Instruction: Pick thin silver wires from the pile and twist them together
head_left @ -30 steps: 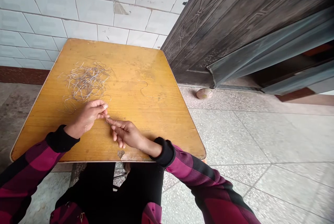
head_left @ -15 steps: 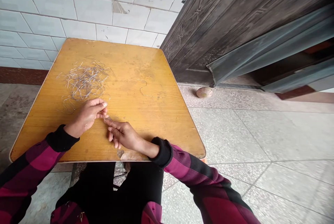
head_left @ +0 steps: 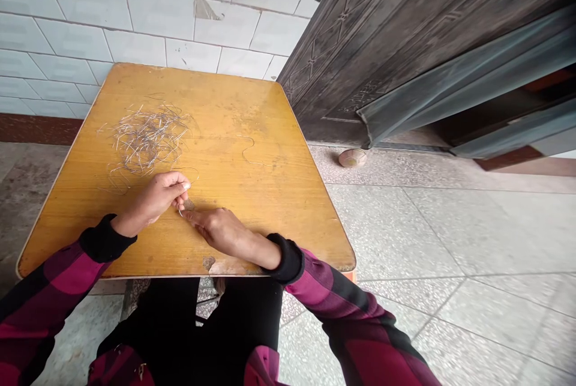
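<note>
Between finger and thumb, my left hand pinches a thin wire, one curved end of which sticks out past the fingertips. Just below and to the right, my right hand is closed, palm down, with its fingertips at a short bent length of that wire close to the left fingers. The thumb of the right hand is mostly hidden. A tangled pile of thin silvery wires lies beyond my left hand on the yellow wooden table.
One loose curved wire lies on the table right of the pile. A white tiled wall stands behind. To the right are a dark carved wooden door, a grey curtain and a round, pinkish object on the floor.
My right hand has turned over, palm down, its lower fingers now tucked out of sight. My left hand has shifted slightly right, and the wire's curved end has moved with it.
</note>
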The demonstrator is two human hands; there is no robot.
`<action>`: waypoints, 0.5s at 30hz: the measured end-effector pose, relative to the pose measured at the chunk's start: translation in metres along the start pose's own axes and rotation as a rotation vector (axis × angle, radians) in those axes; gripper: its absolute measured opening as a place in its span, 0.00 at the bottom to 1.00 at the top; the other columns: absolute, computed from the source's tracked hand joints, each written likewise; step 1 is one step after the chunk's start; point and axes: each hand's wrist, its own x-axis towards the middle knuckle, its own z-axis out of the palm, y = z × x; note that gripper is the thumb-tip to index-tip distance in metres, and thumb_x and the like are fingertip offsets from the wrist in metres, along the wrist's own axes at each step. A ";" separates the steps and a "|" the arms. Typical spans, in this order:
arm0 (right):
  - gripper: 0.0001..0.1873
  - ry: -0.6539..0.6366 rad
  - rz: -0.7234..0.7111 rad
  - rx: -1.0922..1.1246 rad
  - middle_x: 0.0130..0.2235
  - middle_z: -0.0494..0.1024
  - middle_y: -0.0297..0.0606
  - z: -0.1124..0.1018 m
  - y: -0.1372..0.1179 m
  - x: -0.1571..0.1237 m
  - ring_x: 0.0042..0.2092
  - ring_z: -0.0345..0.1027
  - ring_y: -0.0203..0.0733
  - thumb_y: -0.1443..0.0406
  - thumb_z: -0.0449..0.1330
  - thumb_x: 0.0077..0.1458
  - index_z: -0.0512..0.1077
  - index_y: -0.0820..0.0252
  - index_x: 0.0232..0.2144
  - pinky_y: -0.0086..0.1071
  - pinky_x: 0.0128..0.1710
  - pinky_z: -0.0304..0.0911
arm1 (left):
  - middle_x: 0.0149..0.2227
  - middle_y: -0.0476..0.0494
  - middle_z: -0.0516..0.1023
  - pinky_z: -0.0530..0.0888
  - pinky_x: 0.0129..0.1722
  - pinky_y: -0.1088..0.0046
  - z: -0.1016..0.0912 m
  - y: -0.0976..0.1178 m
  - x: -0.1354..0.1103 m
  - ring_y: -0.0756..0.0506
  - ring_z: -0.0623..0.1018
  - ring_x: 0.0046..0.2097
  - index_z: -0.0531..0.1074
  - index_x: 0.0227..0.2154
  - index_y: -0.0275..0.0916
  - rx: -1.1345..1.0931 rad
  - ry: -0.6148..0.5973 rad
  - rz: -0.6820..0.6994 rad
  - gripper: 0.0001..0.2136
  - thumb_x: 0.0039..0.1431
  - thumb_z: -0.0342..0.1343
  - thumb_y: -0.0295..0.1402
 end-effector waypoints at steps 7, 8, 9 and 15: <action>0.24 -0.048 -0.077 -0.455 0.35 0.76 0.37 -0.026 0.000 -0.008 0.28 0.60 0.33 0.71 0.49 0.66 0.65 0.54 0.62 0.30 0.26 0.50 | 0.21 0.50 0.71 0.66 0.23 0.75 0.000 -0.001 0.002 0.52 0.69 0.21 0.68 0.22 0.39 0.016 0.044 0.024 0.10 0.52 0.58 0.38; 0.24 -0.059 -0.091 -0.504 0.35 0.76 0.38 -0.027 0.000 -0.009 0.28 0.60 0.34 0.71 0.48 0.66 0.64 0.54 0.62 0.31 0.25 0.49 | 0.21 0.50 0.71 0.66 0.23 0.75 0.000 -0.002 0.002 0.52 0.69 0.21 0.68 0.21 0.39 0.019 0.043 0.020 0.11 0.52 0.58 0.38; 0.24 -0.073 -0.105 -0.553 0.35 0.75 0.39 -0.027 -0.001 -0.009 0.28 0.60 0.35 0.71 0.48 0.66 0.64 0.55 0.63 0.31 0.25 0.49 | 0.21 0.50 0.71 0.66 0.23 0.75 0.000 -0.002 0.002 0.52 0.69 0.21 0.68 0.21 0.39 0.024 0.039 0.016 0.11 0.53 0.58 0.38; 0.20 -0.070 -0.204 -0.727 0.36 0.74 0.42 -0.017 -0.008 -0.006 0.34 0.61 0.39 0.70 0.47 0.68 0.67 0.58 0.58 0.33 0.26 0.51 | 0.20 0.50 0.71 0.66 0.23 0.74 0.006 -0.008 0.001 0.51 0.69 0.21 0.67 0.20 0.39 0.093 0.005 0.006 0.11 0.54 0.55 0.36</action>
